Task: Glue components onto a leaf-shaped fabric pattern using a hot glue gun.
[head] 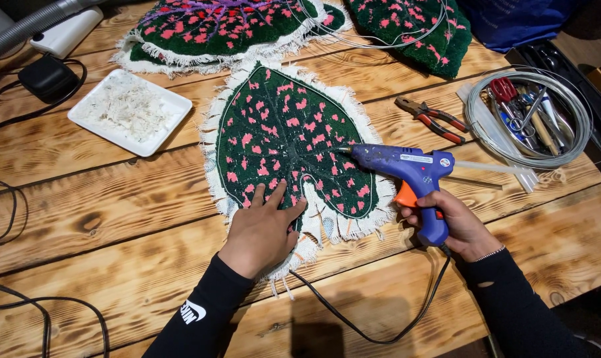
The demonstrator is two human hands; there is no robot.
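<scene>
A heart-shaped tufted leaf rug (287, 132), dark green with pink spots and a white fringe, lies on the wooden table (115, 219). My left hand (264, 229) presses flat on its lower edge, fingers spread. My right hand (456, 225) grips a blue glue gun (410, 172) with an orange trigger. The nozzle points left at the rug's right side. The gun's black cord (373, 325) loops down toward the table's near edge.
A white square tray (161, 122) of white yarn scraps sits at the left. Red-handled pliers (433, 119) and a coil of wire (529, 116) around several tools lie at the right. More tufted pieces (214, 26) lie at the back. Black cables (22, 99) run along the left.
</scene>
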